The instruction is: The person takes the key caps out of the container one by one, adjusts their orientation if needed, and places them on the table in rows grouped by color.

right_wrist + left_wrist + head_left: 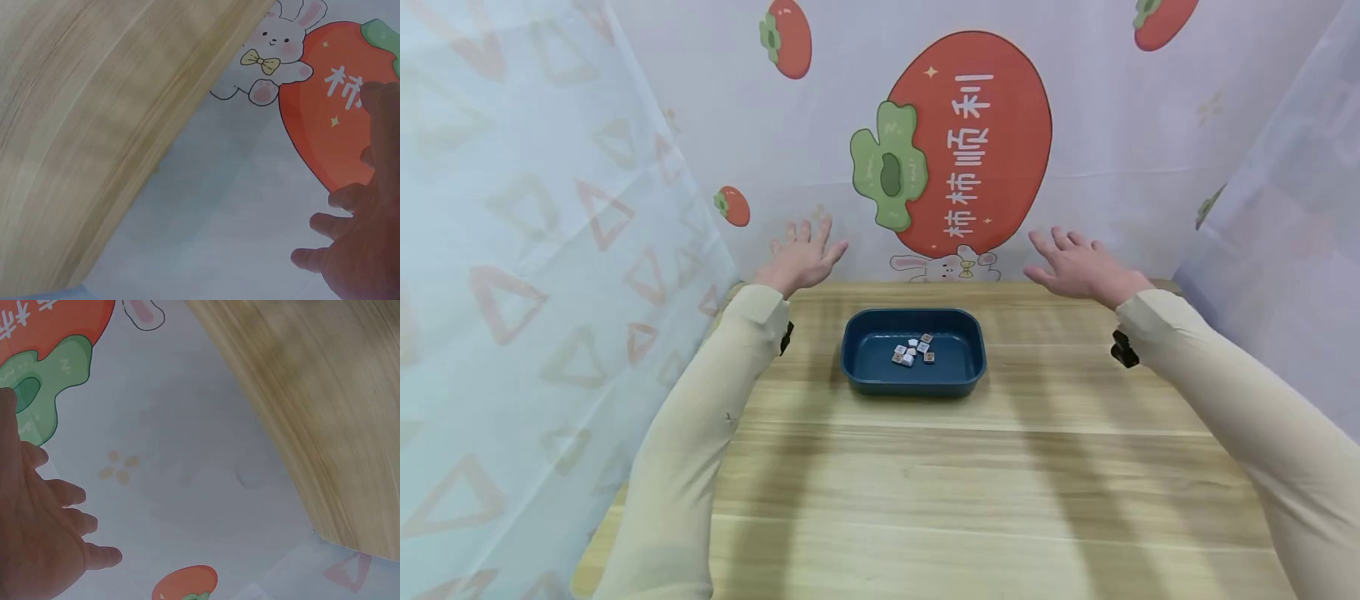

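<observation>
Both hands are raised above the far part of the table with nothing in them. My left hand (797, 260) has its fingers spread, to the left of a dark blue tray (917, 388); in the left wrist view the same hand (40, 531) shows at the left edge. To the tray's right my right hand (1081, 268) is held up with fingers apart, and the right wrist view shows this hand (362, 244) at its right side. Several small white and brown cubes (922, 347) lie in a loose cluster inside the tray. Neither hand touches the tray or cubes.
The tray stands on a light wooden table (917, 500). White curtain cloth (1120, 125) with printed persimmons hangs behind the table's far edge, and a patterned cloth (550, 250) closes off the left side. Another cloth hangs at the right.
</observation>
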Demonstrator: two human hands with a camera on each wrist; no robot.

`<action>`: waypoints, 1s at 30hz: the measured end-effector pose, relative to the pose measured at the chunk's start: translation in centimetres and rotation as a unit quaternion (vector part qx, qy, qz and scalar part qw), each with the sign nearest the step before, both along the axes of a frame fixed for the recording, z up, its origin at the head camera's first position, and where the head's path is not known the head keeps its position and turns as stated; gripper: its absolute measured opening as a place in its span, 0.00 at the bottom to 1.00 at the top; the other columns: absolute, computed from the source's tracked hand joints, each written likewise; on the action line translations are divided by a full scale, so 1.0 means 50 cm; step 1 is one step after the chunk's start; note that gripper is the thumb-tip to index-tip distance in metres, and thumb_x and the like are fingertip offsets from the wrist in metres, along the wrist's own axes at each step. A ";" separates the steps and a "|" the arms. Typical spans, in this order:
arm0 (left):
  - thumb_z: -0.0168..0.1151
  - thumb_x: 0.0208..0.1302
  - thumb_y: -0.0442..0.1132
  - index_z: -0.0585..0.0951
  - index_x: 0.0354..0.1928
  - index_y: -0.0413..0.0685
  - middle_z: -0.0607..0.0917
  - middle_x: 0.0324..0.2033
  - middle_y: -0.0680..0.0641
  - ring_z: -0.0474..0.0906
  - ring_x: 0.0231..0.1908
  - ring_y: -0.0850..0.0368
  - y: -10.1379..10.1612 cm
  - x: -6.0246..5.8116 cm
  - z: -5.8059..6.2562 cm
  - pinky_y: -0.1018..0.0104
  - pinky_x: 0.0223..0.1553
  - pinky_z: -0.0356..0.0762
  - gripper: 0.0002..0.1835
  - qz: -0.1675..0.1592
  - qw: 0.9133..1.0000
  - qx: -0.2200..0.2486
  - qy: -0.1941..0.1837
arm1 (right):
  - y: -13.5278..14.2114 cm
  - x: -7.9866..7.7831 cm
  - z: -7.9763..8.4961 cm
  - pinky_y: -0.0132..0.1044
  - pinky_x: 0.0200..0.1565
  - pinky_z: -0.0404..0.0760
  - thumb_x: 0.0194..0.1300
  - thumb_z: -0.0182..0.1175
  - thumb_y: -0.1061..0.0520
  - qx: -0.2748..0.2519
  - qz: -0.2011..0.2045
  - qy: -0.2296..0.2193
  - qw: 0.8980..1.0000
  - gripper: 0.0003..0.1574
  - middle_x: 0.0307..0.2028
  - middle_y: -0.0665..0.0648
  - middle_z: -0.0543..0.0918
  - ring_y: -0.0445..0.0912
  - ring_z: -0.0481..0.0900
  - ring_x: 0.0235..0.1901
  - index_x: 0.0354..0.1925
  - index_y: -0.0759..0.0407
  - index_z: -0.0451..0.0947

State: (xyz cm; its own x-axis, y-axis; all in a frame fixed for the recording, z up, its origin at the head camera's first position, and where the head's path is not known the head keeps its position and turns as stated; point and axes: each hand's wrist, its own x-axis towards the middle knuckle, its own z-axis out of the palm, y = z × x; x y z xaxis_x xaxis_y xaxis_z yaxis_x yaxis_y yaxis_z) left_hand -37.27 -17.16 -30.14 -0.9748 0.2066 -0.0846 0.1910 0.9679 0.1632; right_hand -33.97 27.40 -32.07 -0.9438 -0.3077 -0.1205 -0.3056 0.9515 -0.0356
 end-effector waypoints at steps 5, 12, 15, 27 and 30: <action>0.22 0.70 0.71 0.35 0.79 0.58 0.37 0.77 0.35 0.26 0.76 0.34 0.002 0.008 -0.008 0.28 0.70 0.32 0.43 0.000 1.000 0.004 0.011 | -0.012 0.004 -0.003 0.73 0.67 0.46 0.73 0.39 0.30 -0.012 0.007 0.003 1.000 0.52 0.75 0.76 0.42 0.75 0.43 0.72 0.79 0.54 0.34; 0.21 0.70 0.72 0.34 0.78 0.60 0.35 0.77 0.35 0.26 0.76 0.34 0.011 0.011 -0.014 0.29 0.71 0.30 0.42 -0.003 1.000 0.006 0.012 | -0.037 0.007 -0.011 0.68 0.68 0.55 0.72 0.43 0.31 -0.067 0.019 0.007 0.998 0.52 0.74 0.75 0.49 0.75 0.53 0.69 0.79 0.57 0.38; 0.21 0.70 0.71 0.35 0.79 0.60 0.36 0.77 0.35 0.27 0.76 0.34 0.017 0.010 -0.016 0.29 0.71 0.32 0.42 -0.004 1.000 0.001 0.019 | -0.053 0.009 -0.017 0.67 0.68 0.58 0.72 0.45 0.32 -0.097 0.028 0.014 0.995 0.52 0.74 0.73 0.54 0.72 0.57 0.69 0.79 0.55 0.38; 0.23 0.70 0.72 0.36 0.79 0.61 0.36 0.78 0.37 0.26 0.76 0.35 0.026 0.020 -0.044 0.30 0.71 0.31 0.42 -0.012 1.000 0.011 0.019 | -0.097 0.011 -0.062 0.62 0.66 0.66 0.74 0.48 0.39 -0.183 0.070 0.044 0.980 0.47 0.68 0.71 0.67 0.64 0.68 0.65 0.78 0.58 0.45; 0.22 0.70 0.72 0.36 0.79 0.60 0.36 0.78 0.37 0.25 0.76 0.36 0.027 0.020 -0.051 0.30 0.71 0.30 0.42 -0.011 1.000 0.009 0.012 | -0.112 0.013 -0.074 0.61 0.65 0.68 0.73 0.51 0.41 -0.191 0.078 0.051 0.977 0.45 0.66 0.70 0.70 0.63 0.71 0.64 0.76 0.61 0.49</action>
State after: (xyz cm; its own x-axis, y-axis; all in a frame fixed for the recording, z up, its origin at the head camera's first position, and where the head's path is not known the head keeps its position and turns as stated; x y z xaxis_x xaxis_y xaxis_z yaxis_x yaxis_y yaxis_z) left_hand -36.27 -15.79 -32.67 -0.9716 0.2294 -0.0577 0.2163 0.9604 0.1758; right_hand -33.32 21.79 -35.75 -0.8828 -0.4530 0.1245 -0.4668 0.8159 -0.3411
